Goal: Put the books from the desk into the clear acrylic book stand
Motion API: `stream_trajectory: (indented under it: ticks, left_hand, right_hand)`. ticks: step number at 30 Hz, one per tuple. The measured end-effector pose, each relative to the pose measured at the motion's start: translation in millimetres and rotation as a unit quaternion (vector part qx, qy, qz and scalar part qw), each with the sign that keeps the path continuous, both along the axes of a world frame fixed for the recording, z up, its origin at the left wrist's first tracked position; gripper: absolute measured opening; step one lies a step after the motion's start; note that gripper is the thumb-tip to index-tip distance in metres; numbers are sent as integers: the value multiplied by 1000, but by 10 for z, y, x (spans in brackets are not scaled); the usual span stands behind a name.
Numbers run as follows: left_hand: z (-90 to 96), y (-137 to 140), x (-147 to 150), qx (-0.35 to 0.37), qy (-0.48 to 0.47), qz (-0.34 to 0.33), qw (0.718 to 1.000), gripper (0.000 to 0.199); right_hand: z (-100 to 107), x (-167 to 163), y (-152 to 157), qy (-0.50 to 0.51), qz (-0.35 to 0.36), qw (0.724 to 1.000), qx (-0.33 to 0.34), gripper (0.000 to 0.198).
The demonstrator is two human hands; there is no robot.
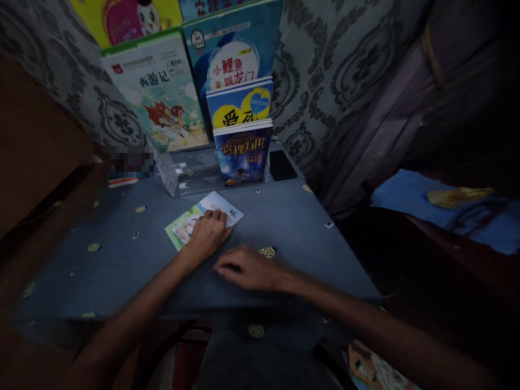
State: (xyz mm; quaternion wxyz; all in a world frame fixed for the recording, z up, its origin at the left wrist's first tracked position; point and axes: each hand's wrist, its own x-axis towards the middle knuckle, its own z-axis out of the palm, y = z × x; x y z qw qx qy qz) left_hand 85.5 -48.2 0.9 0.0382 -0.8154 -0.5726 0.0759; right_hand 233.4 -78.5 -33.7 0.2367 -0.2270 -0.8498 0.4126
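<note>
A thin picture book (233,212) with a pale, green-edged cover lies at a slant on the cloth-covered table. Resting on its cover is my left hand (209,233), palm down, thumb out to the side and fingers slightly bent. My right hand (252,268) is just right of and nearer than the book, over the table's front part. Its fingers curl in toward the thumb, and nothing shows between them. Behind the book stands a clear acrylic book rack (173,176) with several upright books, among them a dark blue book (244,157) in front.
A dark phone (283,165) lies beside the rack. At the table's back left is a small pile of things, partly blurred (124,181). Patterned curtain (337,70) hangs behind. Right of the table, blue cloth (406,211) is visible; below lies a colourful printed item (371,368).
</note>
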Motion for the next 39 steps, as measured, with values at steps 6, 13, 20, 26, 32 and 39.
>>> stream_trajectory:
  ticks: [6, 13, 20, 26, 32, 39]
  left_hand:
    - [-38, -5, 47, 2, -3, 0, 1000, 33]
    - [22, 15, 50, -5, -15, 19, 1000, 34]
    - [1, 26, 37, -4, -12, 14, 1000, 34]
    - [-104, -33, 17, 29, -22, -7, 999, 32]
    - [-167, 170, -233, 57, -89, -29, 994, 31]
    - [-361, 694, -545, 59, -117, -6, 991, 41]
  right_hand:
    - [-157, 350, 686, 199, -336, 912, -125, 24]
    - [-361, 381, 786, 204, -365, 904, -89, 27]
    - [-236, 342, 610, 156, -325, 932, 30, 29]
    - [-233, 304, 547, 17, -271, 949, 160, 31]
    - [-263, 288, 570, -123, -244, 937, 217, 28]
    - [-340, 283, 607, -87, -239, 937, 238, 31]
